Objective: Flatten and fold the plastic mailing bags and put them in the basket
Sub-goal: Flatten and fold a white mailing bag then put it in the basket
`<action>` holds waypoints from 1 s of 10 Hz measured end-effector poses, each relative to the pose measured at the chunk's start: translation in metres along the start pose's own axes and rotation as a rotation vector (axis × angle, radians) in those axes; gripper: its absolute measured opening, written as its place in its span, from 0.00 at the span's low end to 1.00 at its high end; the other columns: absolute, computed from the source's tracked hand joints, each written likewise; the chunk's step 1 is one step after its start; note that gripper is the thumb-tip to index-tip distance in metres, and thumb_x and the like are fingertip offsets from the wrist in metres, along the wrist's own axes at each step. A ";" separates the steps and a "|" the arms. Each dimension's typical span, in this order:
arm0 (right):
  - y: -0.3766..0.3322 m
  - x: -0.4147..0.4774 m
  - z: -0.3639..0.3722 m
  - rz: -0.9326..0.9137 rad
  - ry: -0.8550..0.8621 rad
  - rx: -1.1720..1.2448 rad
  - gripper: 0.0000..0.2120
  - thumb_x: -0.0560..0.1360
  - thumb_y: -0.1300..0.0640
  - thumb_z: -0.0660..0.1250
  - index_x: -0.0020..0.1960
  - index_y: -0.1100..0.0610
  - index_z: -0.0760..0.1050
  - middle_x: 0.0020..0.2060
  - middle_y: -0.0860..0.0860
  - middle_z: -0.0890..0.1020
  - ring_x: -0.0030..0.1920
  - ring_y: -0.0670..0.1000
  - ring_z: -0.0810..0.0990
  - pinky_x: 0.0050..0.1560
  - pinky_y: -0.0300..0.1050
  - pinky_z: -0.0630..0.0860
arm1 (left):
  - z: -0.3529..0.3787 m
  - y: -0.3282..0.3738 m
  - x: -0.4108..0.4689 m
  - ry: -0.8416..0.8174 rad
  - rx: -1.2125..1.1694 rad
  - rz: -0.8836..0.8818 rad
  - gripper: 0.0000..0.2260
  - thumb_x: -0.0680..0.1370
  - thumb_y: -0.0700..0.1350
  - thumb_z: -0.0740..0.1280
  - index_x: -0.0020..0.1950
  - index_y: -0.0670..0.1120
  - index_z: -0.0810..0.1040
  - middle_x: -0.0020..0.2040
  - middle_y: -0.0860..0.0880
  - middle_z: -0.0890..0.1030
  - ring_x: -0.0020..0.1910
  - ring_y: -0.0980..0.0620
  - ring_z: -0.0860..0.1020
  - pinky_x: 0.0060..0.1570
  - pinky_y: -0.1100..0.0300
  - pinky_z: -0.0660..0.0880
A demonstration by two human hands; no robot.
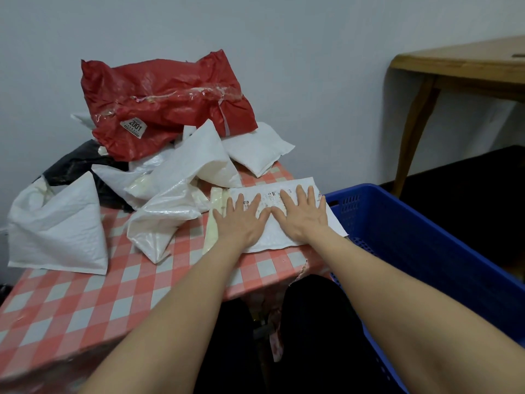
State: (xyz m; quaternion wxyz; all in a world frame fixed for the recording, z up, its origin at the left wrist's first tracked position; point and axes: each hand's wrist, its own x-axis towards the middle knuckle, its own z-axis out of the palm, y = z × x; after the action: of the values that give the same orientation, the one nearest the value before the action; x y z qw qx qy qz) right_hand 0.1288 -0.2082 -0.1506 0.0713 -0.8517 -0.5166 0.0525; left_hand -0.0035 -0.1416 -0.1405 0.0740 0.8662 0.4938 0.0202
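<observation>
Flat bag: a white mailing bag (pixel 274 240) lies flat on the right-hand corner of the table, label side up. A cream flap strip (pixel 217 206) runs along its 9 o'clock edge, and its 3 o'clock corner reaches the table edge by the basket.
Left hand: the left hand (pixel 241 220) lies palm down on the 9 o'clock half of the flat bag, fingers straight and spread. It presses the plastic and grips nothing.
Right hand: the right hand (pixel 304 214) lies palm down on the 3 o'clock half, fingers straight and fanned, also pressing without gripping. The two thumbs nearly meet over the middle of the bag.
Basket: a blue plastic basket (pixel 426 237) with perforated walls stands at 3 o'clock of the flat bag, just beside the table and lower than it.
Table: a red-and-white checked cloth (pixel 85 302) covers the top.
Pile: at 10 to 11 o'clock of the hands, crumpled white bags (pixel 199 163) are heaped together. A big red bag (pixel 167 103) sits on top and a black bag (pixel 74 163) lies under it at 9 o'clock.
Loose bags: a puffed white bag (pixel 56 231) stands alone at 9 o'clock, well apart from the hands. A small padded one (pixel 258 149) lies at 12 o'clock, near the flat bag.
Background: a wooden table (pixel 468 66) stands at 2 o'clock against the pale wall.
</observation>
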 end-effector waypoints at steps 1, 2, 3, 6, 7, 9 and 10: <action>0.000 0.001 0.003 0.004 0.001 -0.017 0.32 0.79 0.34 0.38 0.79 0.45 0.40 0.78 0.54 0.40 0.77 0.59 0.35 0.74 0.63 0.36 | 0.005 0.000 0.002 0.023 0.009 0.004 0.27 0.79 0.65 0.42 0.77 0.61 0.45 0.79 0.49 0.46 0.78 0.44 0.43 0.71 0.36 0.41; 0.000 0.003 0.004 0.008 -0.010 -0.019 0.32 0.79 0.34 0.38 0.78 0.45 0.40 0.78 0.54 0.40 0.77 0.59 0.35 0.74 0.63 0.36 | 0.007 -0.001 0.003 0.028 0.018 0.003 0.27 0.79 0.65 0.42 0.77 0.61 0.46 0.79 0.49 0.46 0.77 0.43 0.43 0.71 0.35 0.42; 0.000 0.002 0.004 0.010 -0.012 -0.022 0.32 0.79 0.34 0.38 0.79 0.45 0.40 0.78 0.54 0.41 0.77 0.59 0.36 0.74 0.63 0.36 | 0.008 -0.001 0.003 0.027 0.029 0.001 0.27 0.79 0.65 0.42 0.77 0.61 0.46 0.79 0.49 0.47 0.77 0.43 0.44 0.71 0.35 0.42; -0.001 0.002 0.004 0.016 -0.040 -0.029 0.32 0.79 0.34 0.38 0.79 0.45 0.40 0.78 0.53 0.41 0.77 0.58 0.37 0.74 0.63 0.36 | 0.008 -0.001 0.004 0.007 0.031 -0.007 0.27 0.79 0.65 0.42 0.77 0.61 0.47 0.79 0.49 0.48 0.77 0.43 0.45 0.71 0.35 0.42; -0.001 0.002 0.004 0.018 -0.043 -0.024 0.31 0.79 0.34 0.38 0.79 0.45 0.40 0.78 0.53 0.40 0.77 0.58 0.36 0.74 0.62 0.36 | 0.008 -0.001 0.005 0.006 0.041 -0.008 0.27 0.79 0.65 0.42 0.77 0.60 0.47 0.79 0.49 0.48 0.77 0.43 0.45 0.71 0.35 0.42; 0.000 0.003 0.004 0.014 -0.035 -0.011 0.31 0.79 0.34 0.38 0.79 0.45 0.41 0.78 0.53 0.41 0.77 0.58 0.37 0.74 0.62 0.37 | 0.007 0.000 0.005 0.010 0.047 -0.009 0.27 0.79 0.65 0.42 0.78 0.60 0.48 0.79 0.49 0.49 0.77 0.43 0.46 0.71 0.36 0.42; 0.000 0.003 0.003 0.009 -0.038 0.011 0.31 0.79 0.34 0.39 0.79 0.45 0.42 0.78 0.53 0.42 0.77 0.58 0.38 0.74 0.62 0.37 | 0.004 0.001 0.004 -0.011 0.056 -0.010 0.27 0.80 0.64 0.42 0.78 0.59 0.48 0.79 0.48 0.50 0.77 0.43 0.47 0.71 0.36 0.43</action>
State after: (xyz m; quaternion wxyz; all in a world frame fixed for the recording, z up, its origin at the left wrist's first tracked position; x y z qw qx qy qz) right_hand 0.1298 -0.2051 -0.1534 0.0657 -0.8526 -0.5135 0.0717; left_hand -0.0003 -0.1386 -0.1443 0.0525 0.8657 0.4979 0.0010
